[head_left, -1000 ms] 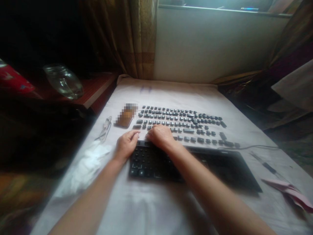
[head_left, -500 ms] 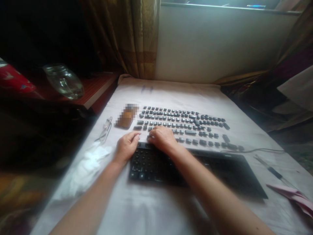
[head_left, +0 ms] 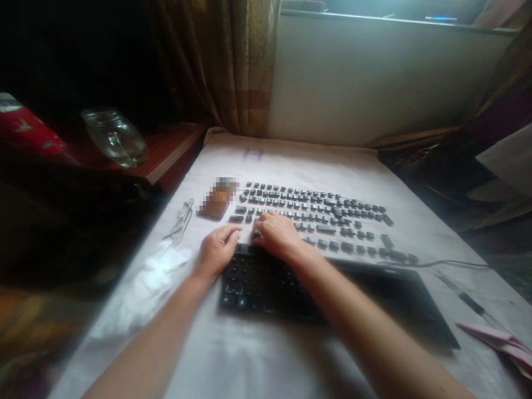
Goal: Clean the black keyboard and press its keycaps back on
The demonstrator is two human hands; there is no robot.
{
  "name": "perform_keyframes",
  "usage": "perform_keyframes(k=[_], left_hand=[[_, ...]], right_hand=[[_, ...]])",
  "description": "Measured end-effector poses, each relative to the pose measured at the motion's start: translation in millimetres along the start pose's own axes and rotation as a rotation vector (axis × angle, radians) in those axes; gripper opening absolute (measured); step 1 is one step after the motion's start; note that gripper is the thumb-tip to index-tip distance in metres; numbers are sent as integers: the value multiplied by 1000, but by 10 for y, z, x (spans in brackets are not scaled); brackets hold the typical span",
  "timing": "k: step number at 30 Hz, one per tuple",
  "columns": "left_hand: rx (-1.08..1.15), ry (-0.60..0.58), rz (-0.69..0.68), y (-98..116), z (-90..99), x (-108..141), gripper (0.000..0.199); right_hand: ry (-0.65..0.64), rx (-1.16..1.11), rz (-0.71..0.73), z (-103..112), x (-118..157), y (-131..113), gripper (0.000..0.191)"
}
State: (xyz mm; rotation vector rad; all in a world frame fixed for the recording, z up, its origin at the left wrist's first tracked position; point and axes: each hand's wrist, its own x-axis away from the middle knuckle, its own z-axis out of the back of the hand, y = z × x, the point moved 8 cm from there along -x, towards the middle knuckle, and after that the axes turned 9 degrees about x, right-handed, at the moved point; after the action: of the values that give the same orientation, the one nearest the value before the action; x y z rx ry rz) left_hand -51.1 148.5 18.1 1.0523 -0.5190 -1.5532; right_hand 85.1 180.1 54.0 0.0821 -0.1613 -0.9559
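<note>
The black keyboard (head_left: 266,302) lies before me, with several keys seated at its left end and a dark, bare-looking right part. At its upper left corner is my left hand (head_left: 216,250), fingers curled in and thumb alongside; what they hold, if anything, is hidden. My right hand (head_left: 276,234) reaches over the keyboard's top edge with fingers pinched around a small dark keycap (head_left: 255,235), largely hidden by the fingertips. Loose black keycaps (head_left: 326,228) lie in several rows on the white cloth beyond the keyboard, and my right hand covers part of the nearest rows.
A phone (head_left: 216,202) and eyeglasses (head_left: 183,216) lie left of the rows. Crumpled white material (head_left: 152,282) is near my left forearm. A thin tool with a dark grip (head_left: 471,303), a pink cloth (head_left: 499,339) and a cable (head_left: 440,262) lie right. A glass jar (head_left: 116,138) stands on the side table.
The whole view has shifted slightly. Both hands stay at nearly the same places, with my right fingers moved only a little by the keyboard's top edge.
</note>
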Motion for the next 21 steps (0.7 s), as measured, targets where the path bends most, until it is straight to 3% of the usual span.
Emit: perform_keyframes(k=[8, 13, 17, 21], left_hand=[[-39, 9, -36, 44, 6, 46, 23], [-98, -1, -90, 115, 11, 77, 22], [-139, 0, -113, 159, 18, 81, 21], [-140, 36, -201, 304, 61, 96, 21]], right_hand=[[13, -27, 71, -62, -33, -14, 21], [50, -112, 6, 47, -15, 91, 25], [151, -370, -32, 182, 207, 156, 23], [318, -686, -31, 191, 659, 131, 20]])
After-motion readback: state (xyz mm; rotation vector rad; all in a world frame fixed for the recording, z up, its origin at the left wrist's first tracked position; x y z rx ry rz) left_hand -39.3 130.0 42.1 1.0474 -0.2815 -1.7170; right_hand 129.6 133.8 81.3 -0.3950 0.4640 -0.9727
